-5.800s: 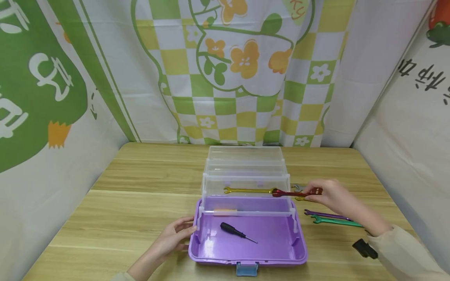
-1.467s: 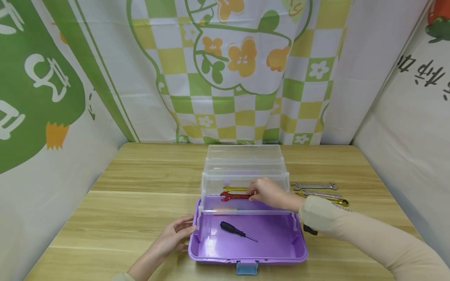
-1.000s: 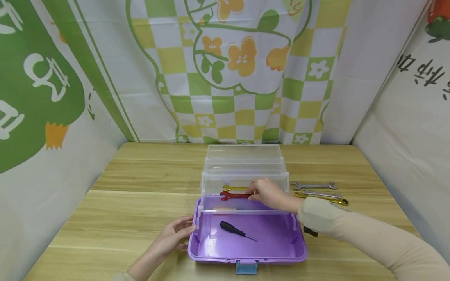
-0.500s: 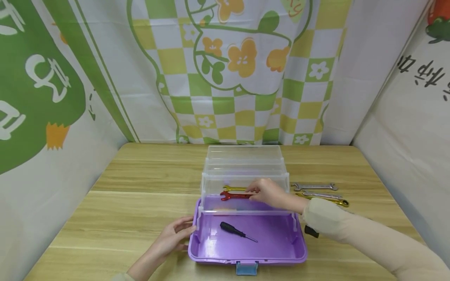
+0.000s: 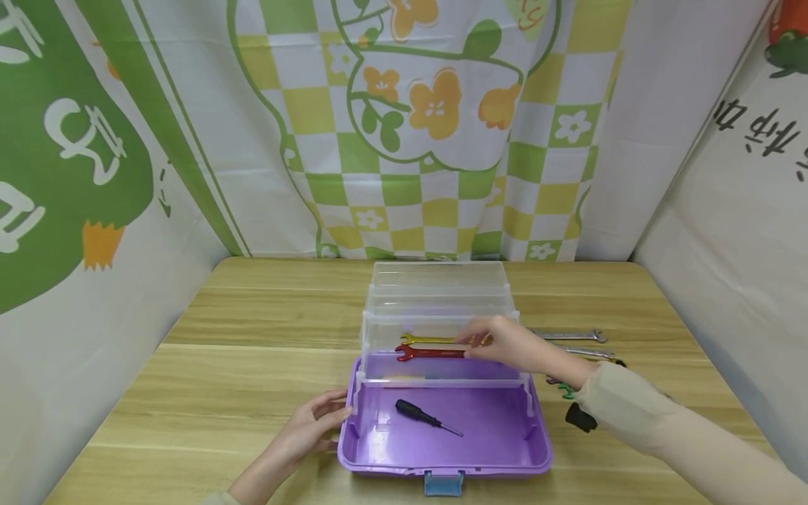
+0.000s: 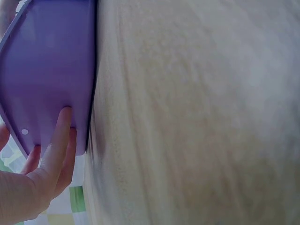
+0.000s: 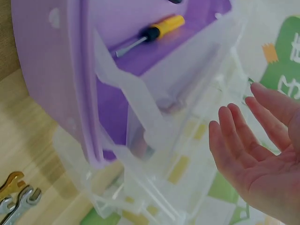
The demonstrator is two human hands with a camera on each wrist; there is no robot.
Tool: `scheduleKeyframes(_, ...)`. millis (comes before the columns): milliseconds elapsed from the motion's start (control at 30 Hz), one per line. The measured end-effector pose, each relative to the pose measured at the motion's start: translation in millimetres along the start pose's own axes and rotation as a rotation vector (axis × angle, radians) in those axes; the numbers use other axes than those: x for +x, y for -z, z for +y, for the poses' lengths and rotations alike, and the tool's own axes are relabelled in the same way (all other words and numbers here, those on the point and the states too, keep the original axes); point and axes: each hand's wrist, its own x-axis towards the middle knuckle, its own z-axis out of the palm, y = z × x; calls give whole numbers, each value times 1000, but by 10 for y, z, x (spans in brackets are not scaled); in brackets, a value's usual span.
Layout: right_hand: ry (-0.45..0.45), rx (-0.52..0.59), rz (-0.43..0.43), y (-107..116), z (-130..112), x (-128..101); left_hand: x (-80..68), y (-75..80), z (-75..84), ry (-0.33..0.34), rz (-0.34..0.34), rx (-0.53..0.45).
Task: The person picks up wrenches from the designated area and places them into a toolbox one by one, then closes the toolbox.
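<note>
My right hand (image 5: 514, 345) hovers at the right end of the clear upper tray (image 5: 379, 330). Its fingers are spread and hold nothing, which the right wrist view confirms. A red wrench (image 5: 426, 353) lies in that tray in front of a yellow wrench (image 5: 419, 339); their right ends are partly behind the hand. With fairly straight fingers, my left hand (image 5: 309, 421) rests against the left side of the purple toolbox (image 5: 442, 466). The left wrist view has those fingertips touching its side wall (image 6: 51, 70). A black-handled screwdriver (image 5: 416, 412) lies on the toolbox floor.
Right of the toolbox lie silver wrenches (image 5: 574, 336) and a green wrench (image 5: 566, 391), partly under the right arm. A yellow-and-black screwdriver (image 7: 161, 27) lies inside the toolbox. A blue latch (image 5: 443, 484) hangs at its front. A patterned curtain (image 5: 435, 196) stands behind the table.
My right hand carried the red wrench from the right into the clear tray, let go of it, and has drawn back slightly to the right. The left hand has stayed on the toolbox.
</note>
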Motion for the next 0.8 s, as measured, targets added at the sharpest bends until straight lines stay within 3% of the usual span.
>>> scheduleKeyframes(533, -56, 33, 116, 219, 138, -439, 6, -5, -1, 0, -3, -7)
scheduleKeyframes(800, -100, -28, 199, 255, 242, -654, 6, -10, 4, 6, 5, -4)
